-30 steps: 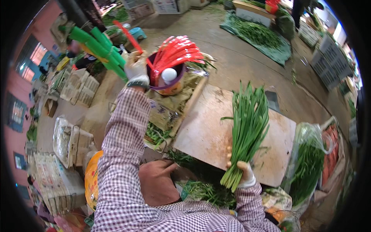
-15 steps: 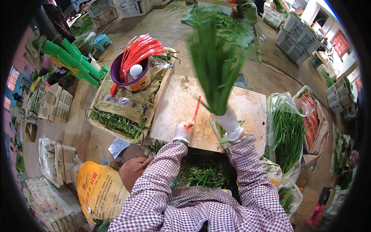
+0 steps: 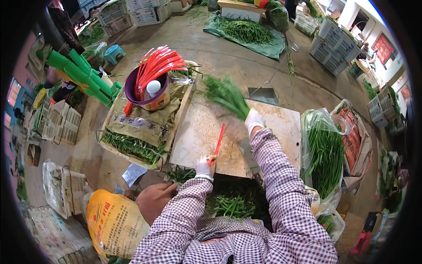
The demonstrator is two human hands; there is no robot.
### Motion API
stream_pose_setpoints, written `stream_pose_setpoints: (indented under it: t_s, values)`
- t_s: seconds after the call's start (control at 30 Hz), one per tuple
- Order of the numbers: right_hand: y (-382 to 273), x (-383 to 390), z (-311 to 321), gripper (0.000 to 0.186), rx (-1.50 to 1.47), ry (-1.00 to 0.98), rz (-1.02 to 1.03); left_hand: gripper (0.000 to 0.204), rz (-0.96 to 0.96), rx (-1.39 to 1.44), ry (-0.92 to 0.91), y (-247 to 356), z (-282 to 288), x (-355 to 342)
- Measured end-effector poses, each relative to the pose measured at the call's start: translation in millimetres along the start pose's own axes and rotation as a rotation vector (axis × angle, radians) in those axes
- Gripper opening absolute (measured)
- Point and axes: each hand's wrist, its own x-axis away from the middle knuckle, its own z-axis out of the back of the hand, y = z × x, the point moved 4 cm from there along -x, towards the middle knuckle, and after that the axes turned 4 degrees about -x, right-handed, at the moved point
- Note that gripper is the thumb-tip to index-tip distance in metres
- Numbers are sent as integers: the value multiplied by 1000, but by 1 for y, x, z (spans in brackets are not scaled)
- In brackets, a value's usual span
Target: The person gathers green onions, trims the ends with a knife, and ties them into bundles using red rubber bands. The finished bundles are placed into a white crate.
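My right hand (image 3: 253,119), in a white glove, grips a bunch of green chives (image 3: 225,97) by its cut ends, the leaves pointing up and left over the far side of a stained wooden board (image 3: 193,141). My left hand (image 3: 205,167), also gloved, holds a thin red strip (image 3: 218,143) at the board's near edge. A knife (image 3: 248,152) lies on the board, partly hidden under my right forearm.
A purple bucket (image 3: 134,88) of red strips and a white bottle sits on a crate with sacks and greens at the left. A plastic bag of chives (image 3: 325,154) lies at the right. More greens (image 3: 231,204) rest below the board. White crates stand behind.
My right hand has swung the chive bunch from upright to leaning left and lowered it over the board. My left hand, earlier at the bucket, now holds a red strip at the board.
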Motion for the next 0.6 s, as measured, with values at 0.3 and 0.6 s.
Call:
stream_pose_setpoints:
  t_s: [0.3, 0.6]
  values:
    - [7, 16, 34, 35, -59, 6, 131, 13, -45, 2, 82, 7, 6, 11]
    - [-37, 94, -20, 34, -249, 5, 463, 14, 75, 279, -48, -5, -35, -34]
